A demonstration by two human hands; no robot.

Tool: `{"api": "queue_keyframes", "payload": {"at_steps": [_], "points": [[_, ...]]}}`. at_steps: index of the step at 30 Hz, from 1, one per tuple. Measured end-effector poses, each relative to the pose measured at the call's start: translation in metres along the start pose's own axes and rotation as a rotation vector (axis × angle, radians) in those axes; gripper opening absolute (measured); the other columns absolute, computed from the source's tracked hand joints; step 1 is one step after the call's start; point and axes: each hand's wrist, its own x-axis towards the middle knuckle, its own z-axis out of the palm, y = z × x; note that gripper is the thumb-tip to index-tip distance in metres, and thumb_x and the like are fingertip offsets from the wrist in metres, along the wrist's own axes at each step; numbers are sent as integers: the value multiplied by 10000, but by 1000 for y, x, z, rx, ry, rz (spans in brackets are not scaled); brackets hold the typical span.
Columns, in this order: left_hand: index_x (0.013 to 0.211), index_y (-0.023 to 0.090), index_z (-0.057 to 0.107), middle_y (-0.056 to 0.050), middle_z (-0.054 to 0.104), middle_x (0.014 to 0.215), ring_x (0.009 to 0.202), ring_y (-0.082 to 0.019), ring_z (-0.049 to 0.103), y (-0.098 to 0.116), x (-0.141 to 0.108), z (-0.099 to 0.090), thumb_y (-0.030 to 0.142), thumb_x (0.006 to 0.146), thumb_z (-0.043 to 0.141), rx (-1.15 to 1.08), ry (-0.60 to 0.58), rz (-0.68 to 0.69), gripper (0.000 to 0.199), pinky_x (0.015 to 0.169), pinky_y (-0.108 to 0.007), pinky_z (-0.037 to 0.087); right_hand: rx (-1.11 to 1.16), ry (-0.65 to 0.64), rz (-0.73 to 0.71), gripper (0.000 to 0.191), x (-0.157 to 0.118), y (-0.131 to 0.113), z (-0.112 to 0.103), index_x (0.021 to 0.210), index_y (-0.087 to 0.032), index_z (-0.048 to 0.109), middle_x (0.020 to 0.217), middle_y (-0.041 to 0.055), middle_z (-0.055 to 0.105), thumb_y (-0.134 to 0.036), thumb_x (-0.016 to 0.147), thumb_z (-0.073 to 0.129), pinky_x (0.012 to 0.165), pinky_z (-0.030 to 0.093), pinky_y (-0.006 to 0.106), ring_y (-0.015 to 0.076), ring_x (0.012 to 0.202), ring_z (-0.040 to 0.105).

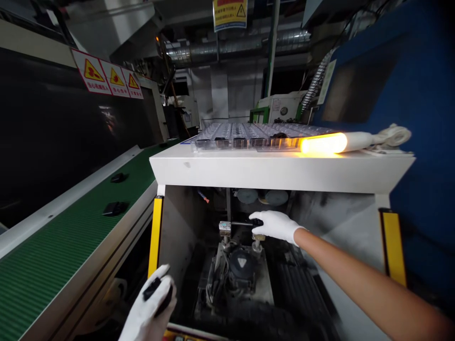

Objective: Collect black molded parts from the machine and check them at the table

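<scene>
The white-gloved left hand [145, 310] is closed around a black part [152, 288], at the front left edge of the enclosure [177, 241]; the white-gloved right hand [277, 224] reaches inside, fingertips at a dark piece [257, 222] above the right post [258, 246]; whether these grip or only touch it cannot be told; a thin rod [242, 223] runs between this piece and the left block [225, 227]; a motor [242, 266] sits below; two loose parts [112, 208] lie apart on the green conveyor [53, 274].
</scene>
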Motion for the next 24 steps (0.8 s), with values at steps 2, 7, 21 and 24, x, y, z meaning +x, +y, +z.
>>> {"api": "queue_keyframes", "payload": {"at_steps": [2,7,21,24], "points": [[1064,315,628,0,502,1421,1261,-287,531,8,12,19,538,562,775,-70,22,52,568,968,-291,544,-6,135,87,756,-14,-5,9,1449,-252,407,1243,125,647,-525,775,613,823,463,357,292,1052,634],[1300,245,442,-41,648,1061,972,-202,643,21,61,78,464,695,763,-249,-88,106,720,909,-320,536,177,661,209,479,-54,-36,47,1278,-163,575,1289,151,604,-449,915,449,952,457,406,283,1091,606],[1252,209,502,-67,618,1070,928,-200,604,52,158,150,430,606,869,-132,-806,215,776,877,-377,488,898,472,61,381,8,-90,80,1201,-196,621,1226,96,656,-360,894,467,1028,460,416,229,1127,602],[1252,210,500,-66,622,1056,908,-201,621,50,161,155,395,562,902,-182,-820,166,820,881,-396,496,936,472,123,360,15,-89,84,1151,-197,638,1148,93,686,-379,877,491,970,493,409,234,1047,633]]}}
